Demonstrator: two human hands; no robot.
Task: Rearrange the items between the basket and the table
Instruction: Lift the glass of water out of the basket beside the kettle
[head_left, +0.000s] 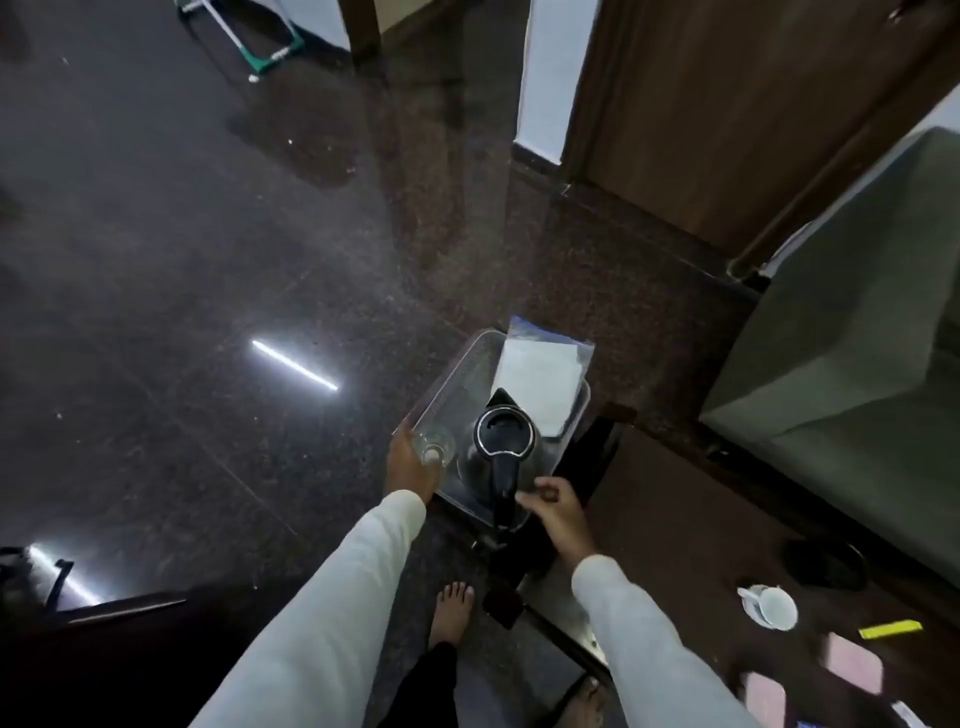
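Basket (447, 374) (clear plastic) is gripped at its near-left edge by the left hand (410, 462) and steadied near-right by the half-curled right hand (558, 512), keeping the kettle (501, 441) inside upright.

A dark, polished speckled stone floor (218, 270) is filling most of the view, and thin joint lines are crossing it. Two bright strips of tube-light reflection (294, 365) are glinting on it, one mid-floor and one at the lower left. A brown wooden door (727, 114) is standing at the upper right, with a pale wall strip (550, 78) running just beside it on the left. A grey-green upholstered sofa (852, 353) is sitting along the right edge. A green-and-white metal frame (244, 36) is lying on the floor at the top left.
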